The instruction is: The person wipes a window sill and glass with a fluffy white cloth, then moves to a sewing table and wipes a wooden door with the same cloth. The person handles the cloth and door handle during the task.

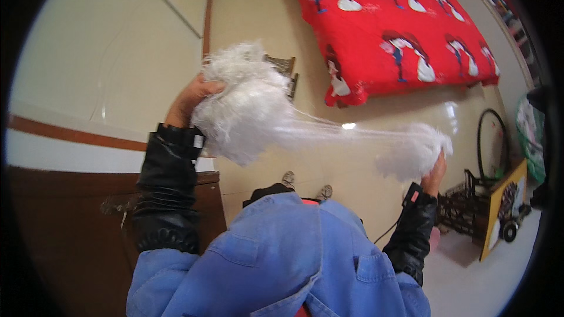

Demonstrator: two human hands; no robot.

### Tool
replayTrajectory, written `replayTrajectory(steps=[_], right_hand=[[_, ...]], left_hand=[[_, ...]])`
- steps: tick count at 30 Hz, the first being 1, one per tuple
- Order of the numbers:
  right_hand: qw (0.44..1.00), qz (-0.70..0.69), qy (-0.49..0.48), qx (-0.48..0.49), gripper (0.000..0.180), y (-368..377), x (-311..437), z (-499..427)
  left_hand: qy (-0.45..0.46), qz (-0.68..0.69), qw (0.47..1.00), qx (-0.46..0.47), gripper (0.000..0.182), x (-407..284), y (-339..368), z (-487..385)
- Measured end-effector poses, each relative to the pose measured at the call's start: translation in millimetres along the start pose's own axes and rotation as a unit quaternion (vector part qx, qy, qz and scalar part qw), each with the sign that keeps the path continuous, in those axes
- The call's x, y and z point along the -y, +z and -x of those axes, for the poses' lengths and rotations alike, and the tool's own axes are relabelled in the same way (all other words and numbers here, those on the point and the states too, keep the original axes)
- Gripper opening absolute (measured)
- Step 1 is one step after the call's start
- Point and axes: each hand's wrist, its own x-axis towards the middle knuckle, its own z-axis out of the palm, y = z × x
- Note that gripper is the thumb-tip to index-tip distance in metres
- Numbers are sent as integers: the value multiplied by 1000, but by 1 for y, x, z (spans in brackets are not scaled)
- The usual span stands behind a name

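Observation:
My left hand [196, 94] grips a large bundle of white fluffy fibre [246, 105] in front of me on the left. Long thin strands [339, 130] stretch from it to a smaller tuft of the same white fibre [410, 152] on the right. That tuft is held by my right hand [436, 171], whose fingers are partly hidden by the fibre. Both masses hang in the air above the floor, with my arms spread apart. Black sleeve covers reach over both forearms, and a blue denim jacket covers my body.
Beyond my hands stands a bed with a red patterned cover [396, 35]. A brown wooden cabinet [66, 211] is at lower left. A dark crate [462, 202], a yellow-edged board [504, 211] and a black hoop [482, 136] stand at right. A small stool [284, 66] is partly behind the fibre.

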Motion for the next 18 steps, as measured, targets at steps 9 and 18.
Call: replayTrajectory(steps=[9,18], right_hand=[[925,-265,240,-132,42,-62,-1,-26],[949,-178,252,-69,40,-86,-3,-35]], left_hand=[[-78,-556,813,-151,38,15,-54,-21],[158,-755,576,-270,25,0,-93,-20]])
